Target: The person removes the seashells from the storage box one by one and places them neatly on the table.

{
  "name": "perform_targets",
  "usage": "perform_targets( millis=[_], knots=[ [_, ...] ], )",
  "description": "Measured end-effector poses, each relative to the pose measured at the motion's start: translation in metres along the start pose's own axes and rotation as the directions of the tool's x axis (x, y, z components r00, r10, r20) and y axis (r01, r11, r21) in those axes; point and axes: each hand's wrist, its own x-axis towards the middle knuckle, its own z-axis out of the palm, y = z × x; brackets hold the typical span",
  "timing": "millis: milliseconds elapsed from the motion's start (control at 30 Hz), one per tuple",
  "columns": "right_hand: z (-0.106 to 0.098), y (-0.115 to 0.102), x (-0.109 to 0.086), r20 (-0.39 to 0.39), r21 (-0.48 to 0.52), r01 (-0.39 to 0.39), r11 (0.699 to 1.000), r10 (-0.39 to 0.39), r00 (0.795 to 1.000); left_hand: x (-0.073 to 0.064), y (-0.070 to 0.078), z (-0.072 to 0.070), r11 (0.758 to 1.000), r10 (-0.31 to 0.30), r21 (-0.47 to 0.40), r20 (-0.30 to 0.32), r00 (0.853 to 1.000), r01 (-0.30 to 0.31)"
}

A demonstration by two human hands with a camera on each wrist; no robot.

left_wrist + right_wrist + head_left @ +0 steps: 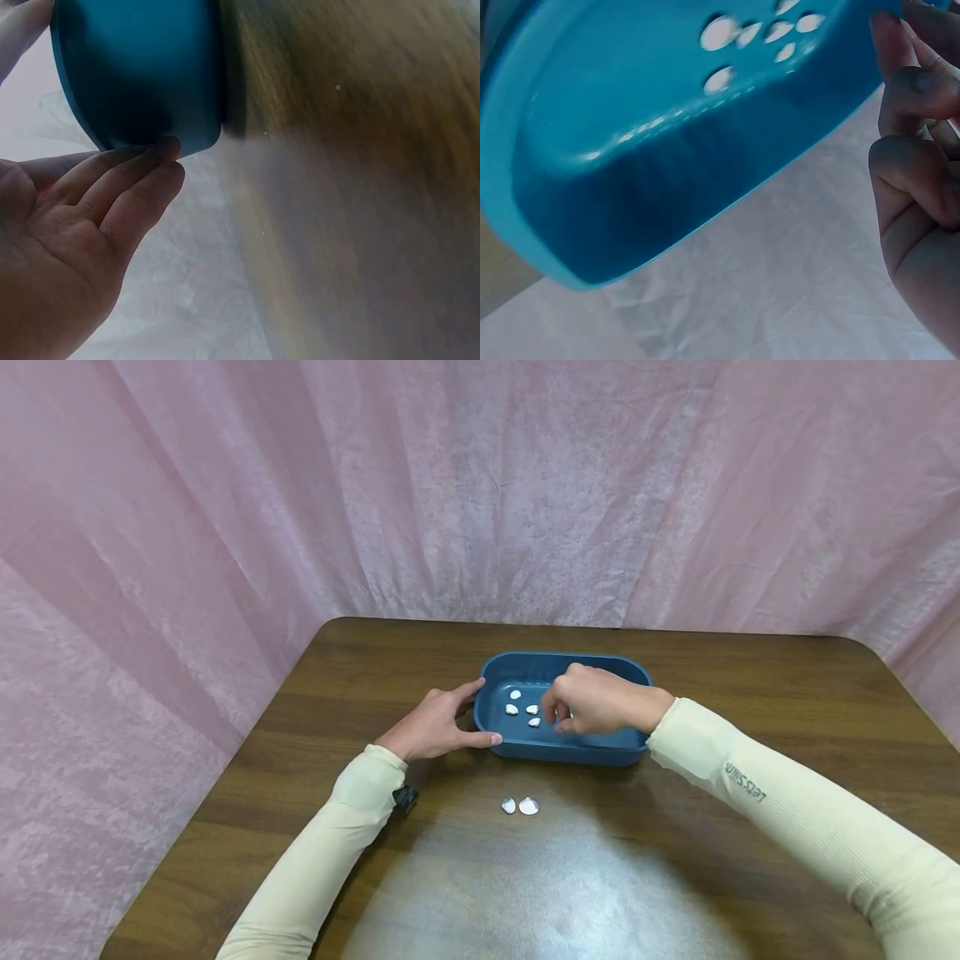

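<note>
A blue oval-ended tub [562,753] stands on the table with several small white shell-like pieces [512,709] on its floor. My left hand [438,724] touches the tub's left end, thumb along the near rim and the other fingers spread toward the far side. In the left wrist view its fairly straight fingers [139,195] rest against the tub's outer wall. My right hand [596,697] hangs over the inside of the tub with curled fingers. Its fingertips run to the frame edge in the right wrist view, and I cannot tell whether they pinch a piece.
Two more white shell-like pieces [528,806] lie on the brown wooden table [420,647], in front of the tub. A pink curtain [480,502] hangs behind the table and along its left side. A small black object [406,797] sits at my left wrist.
</note>
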Motion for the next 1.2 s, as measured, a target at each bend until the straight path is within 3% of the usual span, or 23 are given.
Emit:
perform_targets(
  millis=[167, 467, 900, 1200],
  knots=[
    [-0.004, 0.012, 0.006, 0.076, -0.038, -0.049, 0.998, 0.052, 0.996, 0.000, 0.001, 0.001, 1.000, -0.003, 0.007, 0.007, 1.000, 0.003],
    [-0.012, 0.027, 0.019, 0.107, -0.085, -0.101, 0.991, 0.109, 0.988, -0.001, 0.003, -0.001, 1.000, -0.007, 0.011, 0.010, 1.000, 0.007],
    [-0.015, 0.041, 0.043, 0.103, -0.146, -0.176, 0.974, 0.191, 0.976, -0.001, 0.003, -0.001, 1.000, -0.013, 0.006, 0.012, 1.000, 0.013],
    [-0.007, 0.047, 0.055, 0.094, -0.115, -0.241, 0.964, 0.252, 0.963, -0.001, 0.002, 0.000, 1.000, -0.001, 0.007, 0.007, 1.000, 0.001]
  ],
)
